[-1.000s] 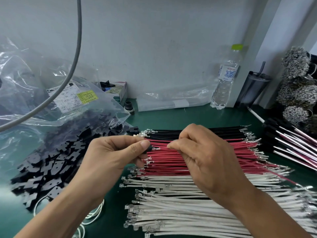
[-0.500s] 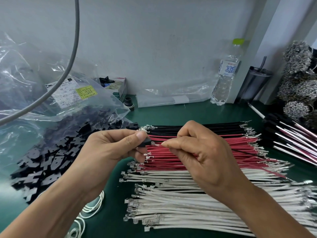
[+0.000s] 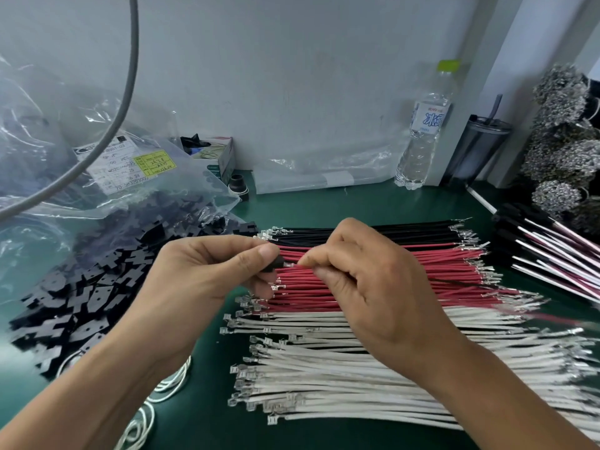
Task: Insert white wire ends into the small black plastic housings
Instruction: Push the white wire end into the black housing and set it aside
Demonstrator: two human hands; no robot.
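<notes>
Insertion is under way, I judge: my left hand (image 3: 207, 274) pinches a small black plastic housing (image 3: 275, 264), my right hand (image 3: 367, 287) pinches a wire end against its mouth, and many loose white terminal-tipped wires (image 3: 357, 368) beneath both hands remain unprocessed.

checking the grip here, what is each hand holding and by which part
The left hand pinches a small black housing by its rear. The right hand pinches a wire just behind its metal terminal; the wire itself is hidden.
</notes>
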